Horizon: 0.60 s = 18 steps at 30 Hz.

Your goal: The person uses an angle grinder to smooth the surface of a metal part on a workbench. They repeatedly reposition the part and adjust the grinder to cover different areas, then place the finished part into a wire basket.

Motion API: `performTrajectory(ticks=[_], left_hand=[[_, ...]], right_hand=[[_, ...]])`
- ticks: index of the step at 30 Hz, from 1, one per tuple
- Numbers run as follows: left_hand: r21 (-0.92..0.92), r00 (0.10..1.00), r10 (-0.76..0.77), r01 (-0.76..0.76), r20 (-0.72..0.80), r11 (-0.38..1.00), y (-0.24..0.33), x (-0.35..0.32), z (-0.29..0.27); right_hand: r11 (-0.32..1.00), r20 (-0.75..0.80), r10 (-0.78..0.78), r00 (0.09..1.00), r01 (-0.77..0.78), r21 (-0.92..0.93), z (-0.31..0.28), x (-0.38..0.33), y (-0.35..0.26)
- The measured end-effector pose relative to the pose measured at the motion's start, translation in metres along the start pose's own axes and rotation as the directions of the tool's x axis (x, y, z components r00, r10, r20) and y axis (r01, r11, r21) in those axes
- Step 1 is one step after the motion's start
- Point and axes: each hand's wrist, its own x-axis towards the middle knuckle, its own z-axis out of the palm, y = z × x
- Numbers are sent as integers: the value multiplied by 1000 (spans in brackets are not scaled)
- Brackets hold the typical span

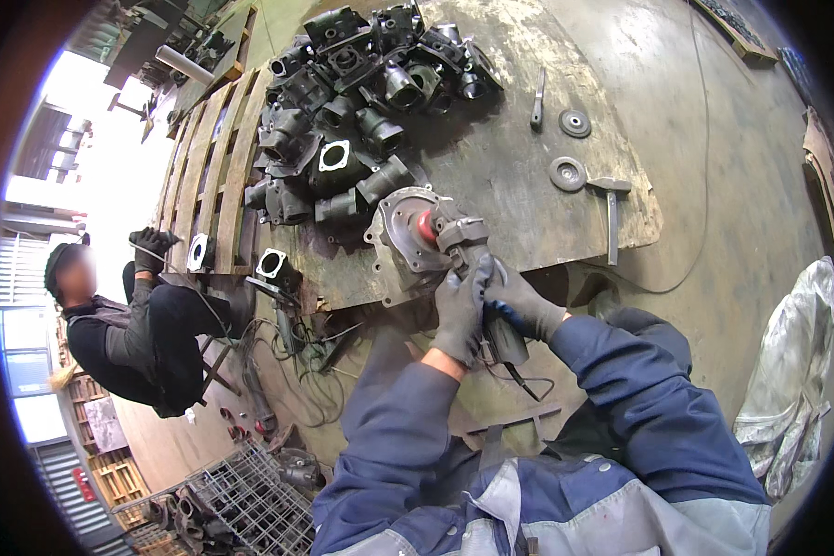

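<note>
Both of my gloved hands are wrapped around an angle grinder (508, 339). My left hand (461, 309) closes on its body just behind the grinder's head, and my right hand (524, 301) grips it from the other side. The red disc (427, 227) at the grinder's head meets the round flange of a grey metal casting (396, 243); whether they touch I cannot tell. That casting lies at the near edge of the worn work table (528, 218). A big heap of dark castings (361, 120) covers the table beyond it.
On the table's right lie a hammer (612, 218), two grinding discs (567, 173) and a narrow handled tool (537, 100). A co-worker (148, 338) sits at left by a wooden pallet (195, 176). Cables (292, 380) tangle on the floor near a wire cage (259, 500).
</note>
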Motion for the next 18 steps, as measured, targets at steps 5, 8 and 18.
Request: performTrajectory(ticks=[5, 8, 18], left_hand=[[25, 984, 179, -179, -1, 984, -14, 10, 4], [36, 994, 101, -99, -30, 994, -22, 10, 7], [-281, 993, -118, 106, -28, 954, 0, -2, 8]], right_hand=[[990, -63, 77, 995, -69, 120, 0, 0, -6], [993, -26, 33, 999, -30, 110, -1, -1, -7], [994, 1, 43, 999, -43, 103, 1, -8, -10]])
